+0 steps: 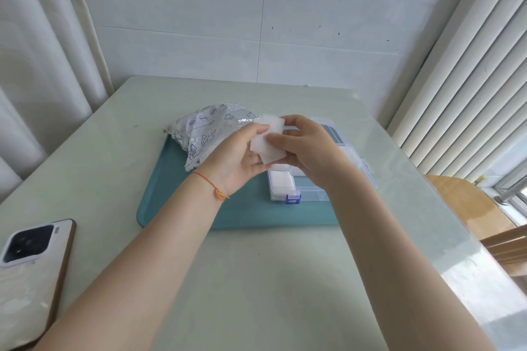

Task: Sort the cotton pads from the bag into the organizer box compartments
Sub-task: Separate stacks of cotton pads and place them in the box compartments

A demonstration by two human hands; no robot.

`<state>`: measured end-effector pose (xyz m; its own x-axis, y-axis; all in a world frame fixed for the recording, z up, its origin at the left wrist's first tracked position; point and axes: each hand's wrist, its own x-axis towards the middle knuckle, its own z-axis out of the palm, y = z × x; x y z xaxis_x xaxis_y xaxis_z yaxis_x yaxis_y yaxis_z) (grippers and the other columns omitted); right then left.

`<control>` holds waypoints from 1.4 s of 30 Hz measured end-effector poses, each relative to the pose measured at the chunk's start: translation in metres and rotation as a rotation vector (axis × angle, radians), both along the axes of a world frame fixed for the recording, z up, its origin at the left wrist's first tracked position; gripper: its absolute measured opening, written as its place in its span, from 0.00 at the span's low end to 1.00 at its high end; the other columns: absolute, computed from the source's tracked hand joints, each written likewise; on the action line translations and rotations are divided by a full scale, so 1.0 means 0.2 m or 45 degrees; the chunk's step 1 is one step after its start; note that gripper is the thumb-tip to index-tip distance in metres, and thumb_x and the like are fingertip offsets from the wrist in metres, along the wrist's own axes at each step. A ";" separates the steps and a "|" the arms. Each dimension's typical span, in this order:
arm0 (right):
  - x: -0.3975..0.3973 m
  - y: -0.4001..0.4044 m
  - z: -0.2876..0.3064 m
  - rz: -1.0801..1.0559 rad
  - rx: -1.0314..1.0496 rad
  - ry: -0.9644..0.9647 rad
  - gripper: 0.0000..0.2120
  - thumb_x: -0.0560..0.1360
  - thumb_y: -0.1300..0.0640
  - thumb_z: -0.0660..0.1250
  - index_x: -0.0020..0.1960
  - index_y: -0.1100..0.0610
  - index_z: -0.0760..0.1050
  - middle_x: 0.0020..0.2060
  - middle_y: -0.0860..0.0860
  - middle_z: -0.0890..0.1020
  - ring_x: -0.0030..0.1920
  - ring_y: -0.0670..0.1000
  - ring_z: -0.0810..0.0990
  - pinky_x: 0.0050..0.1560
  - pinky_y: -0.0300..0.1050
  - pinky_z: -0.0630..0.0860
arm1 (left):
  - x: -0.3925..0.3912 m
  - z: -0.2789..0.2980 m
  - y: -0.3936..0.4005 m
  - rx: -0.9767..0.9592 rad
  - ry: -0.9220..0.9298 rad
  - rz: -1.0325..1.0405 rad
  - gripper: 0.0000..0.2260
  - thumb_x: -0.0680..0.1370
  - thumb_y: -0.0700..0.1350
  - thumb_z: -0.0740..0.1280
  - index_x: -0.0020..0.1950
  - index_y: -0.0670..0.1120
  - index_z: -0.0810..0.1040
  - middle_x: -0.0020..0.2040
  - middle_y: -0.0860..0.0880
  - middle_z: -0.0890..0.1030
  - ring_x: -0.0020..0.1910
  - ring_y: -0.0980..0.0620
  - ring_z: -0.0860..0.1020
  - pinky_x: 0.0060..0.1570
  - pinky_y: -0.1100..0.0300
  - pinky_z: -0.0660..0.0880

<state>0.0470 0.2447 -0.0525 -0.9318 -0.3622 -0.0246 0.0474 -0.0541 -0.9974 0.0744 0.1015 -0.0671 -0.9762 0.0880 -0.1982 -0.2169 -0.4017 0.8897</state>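
Up above the tray, a small stack of white cotton pads [268,141] is held between both hands, raised over the near left part of the organizer box. The left hand [239,159] grips the stack from the left, its thumb curled over the top edge and its fingers underneath, while the right hand [306,151] pinches the same stack from the right, thumb pressed on the front face and fingers wrapped behind. An orange string bracelet [212,184] circles the left wrist. Just below the hands, the clear plastic organizer box [353,162] sits open on the right half of the tray; its near left compartment [281,181] already holds white pads, and a blue latch [293,199] shows at its near edge. How the other compartments are filled cannot be told, since the hands cover them. To the left of the box, the silvery cotton pad bag [205,131], printed with dark blue drawings, lies crumpled on the far left part of the teal tray [199,208], its mouth turned toward the hands. The tray rests on a pale green table [256,279]. At the table's near left edge lies a white phone [31,268], camera side up. A curtain [37,51] hangs at the far left, and window blinds [467,88] stand at the right.
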 end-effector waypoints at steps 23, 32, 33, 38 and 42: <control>0.04 -0.01 -0.02 0.255 1.191 0.805 0.45 0.63 0.42 0.79 0.73 0.45 0.60 0.66 0.42 0.71 0.66 0.46 0.67 0.69 0.52 0.65 | -0.01 -0.09 -0.02 0.256 -0.040 -0.327 0.17 0.71 0.36 0.68 0.58 0.47 0.73 0.43 0.50 0.75 0.37 0.56 0.76 0.38 0.64 0.74; 0.06 -0.02 -0.01 0.291 1.070 0.816 0.42 0.64 0.47 0.77 0.73 0.41 0.61 0.61 0.38 0.71 0.46 0.36 0.73 0.64 0.53 0.71 | -0.01 -0.07 -0.02 0.370 -0.189 -0.253 0.08 0.73 0.47 0.69 0.52 0.50 0.78 0.42 0.51 0.78 0.39 0.52 0.80 0.38 0.60 0.76; 0.07 -0.03 -0.01 0.293 1.085 0.807 0.43 0.65 0.47 0.78 0.74 0.43 0.60 0.61 0.37 0.69 0.45 0.37 0.72 0.64 0.54 0.71 | 0.00 -0.07 -0.03 0.353 -0.196 -0.235 0.06 0.75 0.46 0.68 0.50 0.49 0.80 0.41 0.50 0.79 0.38 0.51 0.80 0.38 0.60 0.76; 0.06 -0.02 0.01 0.219 1.191 0.837 0.29 0.68 0.47 0.77 0.65 0.49 0.71 0.55 0.41 0.74 0.54 0.46 0.73 0.63 0.50 0.70 | -0.01 -0.07 -0.03 0.391 -0.219 -0.205 0.09 0.71 0.40 0.70 0.50 0.50 0.79 0.41 0.52 0.78 0.36 0.55 0.78 0.45 0.59 0.75; 0.05 -0.01 0.01 0.264 1.088 0.806 0.38 0.65 0.46 0.79 0.70 0.43 0.65 0.63 0.42 0.73 0.62 0.43 0.72 0.63 0.44 0.69 | -0.03 -0.09 -0.03 0.293 -0.124 -0.246 0.08 0.78 0.35 0.64 0.44 0.48 0.75 0.36 0.52 0.73 0.32 0.57 0.73 0.32 0.67 0.72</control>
<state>0.0577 0.2422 -0.0510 -0.7865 -0.6057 0.1205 -0.5615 0.6201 -0.5479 0.0694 0.0951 -0.0843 -0.9145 0.3231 -0.2433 -0.3883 -0.5330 0.7517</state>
